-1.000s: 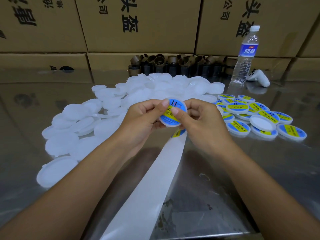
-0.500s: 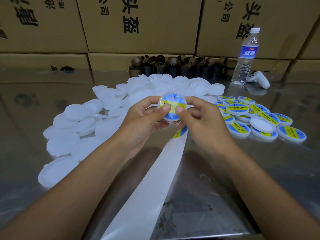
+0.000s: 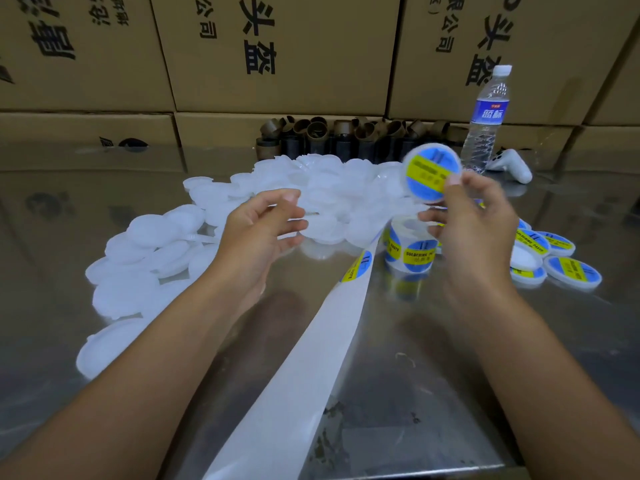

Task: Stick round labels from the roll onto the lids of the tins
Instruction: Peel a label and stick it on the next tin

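My right grip (image 3: 474, 216) pinches a labelled tin (image 3: 429, 174), few done tins (image 3: 571, 268) beside it — many plain tins (image 3: 156, 237) by my loose, empty left grip (image 3: 263, 223).

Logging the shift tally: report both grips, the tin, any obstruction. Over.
Right grip pinches labelled tin, held up. Left grip empty, loose, over white lids. Label roll sits near right grip. Nothing in the way.
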Available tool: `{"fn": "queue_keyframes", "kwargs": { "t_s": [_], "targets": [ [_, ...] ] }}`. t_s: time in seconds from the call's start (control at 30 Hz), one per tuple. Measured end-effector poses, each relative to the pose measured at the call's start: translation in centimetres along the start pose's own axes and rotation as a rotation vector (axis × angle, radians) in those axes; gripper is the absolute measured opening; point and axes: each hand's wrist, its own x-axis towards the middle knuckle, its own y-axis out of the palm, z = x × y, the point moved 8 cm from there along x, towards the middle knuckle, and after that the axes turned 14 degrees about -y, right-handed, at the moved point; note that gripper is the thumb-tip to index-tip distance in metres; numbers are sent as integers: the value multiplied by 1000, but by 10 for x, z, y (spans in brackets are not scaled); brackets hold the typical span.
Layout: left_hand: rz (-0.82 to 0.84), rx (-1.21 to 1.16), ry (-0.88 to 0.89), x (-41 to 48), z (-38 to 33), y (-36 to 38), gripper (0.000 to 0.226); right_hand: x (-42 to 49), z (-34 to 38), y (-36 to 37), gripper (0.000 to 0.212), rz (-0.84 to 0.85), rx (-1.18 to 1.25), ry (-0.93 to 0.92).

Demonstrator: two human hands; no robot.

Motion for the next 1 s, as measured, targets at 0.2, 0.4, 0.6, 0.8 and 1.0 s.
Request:
{"fn": "queue_keyframes", "kwargs": {
  "t_s": [0.2,0.4,0.6,0.8,1.0],
  "targets": [
    [-169,53,34,4,-6,-21,10,9,-32,-43,17,-360,15,207],
    [-355,254,170,4,-14,-38,19,10,-52,-66,27,-459,-113,301],
    [-442,885,245,4,-9,-34,25,9,-65,-62,26,-323,-205,403],
    [-425,1247,144,6,3,-29,38,14,-59,-56,8,-264,-323,332],
    [-470,1400,120,7,4,-29,38,15,-44,-47,51,-257,-365,147]
  ]
}}
